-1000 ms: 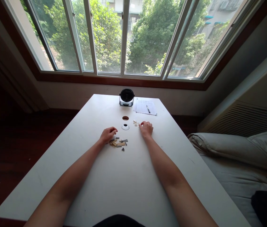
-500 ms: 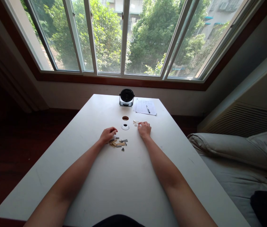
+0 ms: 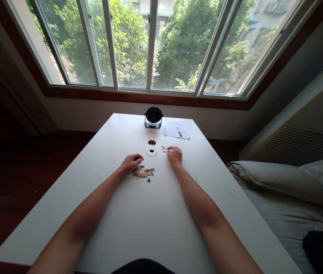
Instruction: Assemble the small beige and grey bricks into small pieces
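My left hand (image 3: 131,163) rests curled on the white table (image 3: 98,198), its fingertips at the upper edge of a loose heap of small tan and grey plastic building pieces (image 3: 143,173). My right hand (image 3: 174,156) lies with its fingers drawn together, and the fingertips touch a small group of cream pieces (image 3: 164,148). Nothing shows clearly inside either hand. Between the hands sit a round metal-rimmed cable grommet (image 3: 151,153) and, just beyond it, a small round hole (image 3: 151,142) in the tabletop.
A small black and white desk fan (image 3: 153,117) stands at the far edge of the table, next to a printed sheet of paper (image 3: 173,128) with a pen (image 3: 179,131) on it. A bed with a pillow (image 3: 287,182) lies to the right, and a large window is ahead.
My right hand has shifted slightly left, closer to the cream pieces. My left hand has moved very little, and the view has tilted slightly.
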The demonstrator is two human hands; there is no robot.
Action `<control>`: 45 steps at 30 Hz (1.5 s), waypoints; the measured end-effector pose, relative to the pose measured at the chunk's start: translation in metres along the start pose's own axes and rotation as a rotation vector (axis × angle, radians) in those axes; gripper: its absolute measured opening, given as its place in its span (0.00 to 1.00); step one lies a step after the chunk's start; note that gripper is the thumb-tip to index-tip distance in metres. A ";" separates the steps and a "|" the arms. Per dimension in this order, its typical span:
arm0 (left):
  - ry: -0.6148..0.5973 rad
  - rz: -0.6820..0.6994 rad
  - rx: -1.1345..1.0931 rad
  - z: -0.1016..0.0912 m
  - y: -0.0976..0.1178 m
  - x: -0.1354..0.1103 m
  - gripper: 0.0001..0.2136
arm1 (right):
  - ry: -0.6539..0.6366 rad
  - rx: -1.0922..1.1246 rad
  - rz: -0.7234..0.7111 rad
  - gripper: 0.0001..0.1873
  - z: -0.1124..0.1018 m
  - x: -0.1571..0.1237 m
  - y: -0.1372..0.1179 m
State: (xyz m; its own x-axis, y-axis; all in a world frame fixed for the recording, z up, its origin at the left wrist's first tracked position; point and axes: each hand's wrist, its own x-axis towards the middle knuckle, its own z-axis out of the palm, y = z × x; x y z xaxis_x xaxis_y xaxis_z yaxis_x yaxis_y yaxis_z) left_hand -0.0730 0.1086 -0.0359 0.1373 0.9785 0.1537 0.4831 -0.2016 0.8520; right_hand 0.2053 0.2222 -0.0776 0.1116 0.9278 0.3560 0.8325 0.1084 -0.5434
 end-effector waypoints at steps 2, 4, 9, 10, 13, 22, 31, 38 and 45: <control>-0.055 0.021 0.054 -0.003 0.004 -0.001 0.12 | 0.017 0.030 -0.020 0.11 0.001 0.000 0.001; -0.127 0.038 0.129 -0.006 0.009 -0.003 0.12 | 0.032 0.064 -0.038 0.11 0.002 0.001 0.003; -0.228 0.161 0.311 -0.006 0.022 -0.005 0.09 | 0.064 0.138 -0.082 0.10 0.003 0.001 0.005; -0.244 0.190 0.328 -0.005 0.024 -0.006 0.09 | 0.073 0.151 -0.094 0.10 0.003 0.001 0.004; -0.304 0.258 0.359 -0.002 0.025 -0.006 0.09 | 0.101 0.196 -0.136 0.10 0.001 -0.001 0.001; -0.159 0.240 0.283 0.002 0.011 -0.003 0.08 | 0.099 0.287 -0.283 0.09 -0.007 -0.012 -0.020; 0.115 -0.070 -0.404 -0.001 -0.009 0.008 0.09 | -0.137 0.270 -0.665 0.08 -0.010 -0.051 -0.070; 0.104 -0.236 -0.922 -0.009 -0.003 0.009 0.14 | -0.133 0.256 -0.776 0.10 -0.011 -0.060 -0.082; 0.040 -0.218 -0.765 0.002 -0.011 0.005 0.16 | -0.123 0.248 -0.763 0.09 -0.011 -0.058 -0.080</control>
State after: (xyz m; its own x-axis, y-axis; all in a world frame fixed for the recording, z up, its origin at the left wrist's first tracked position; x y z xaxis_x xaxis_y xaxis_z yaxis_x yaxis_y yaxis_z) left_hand -0.0759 0.1159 -0.0452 0.0701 0.9963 -0.0501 -0.2341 0.0653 0.9700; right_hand 0.1384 0.1559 -0.0467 -0.5108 0.5972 0.6184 0.5088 0.7898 -0.3425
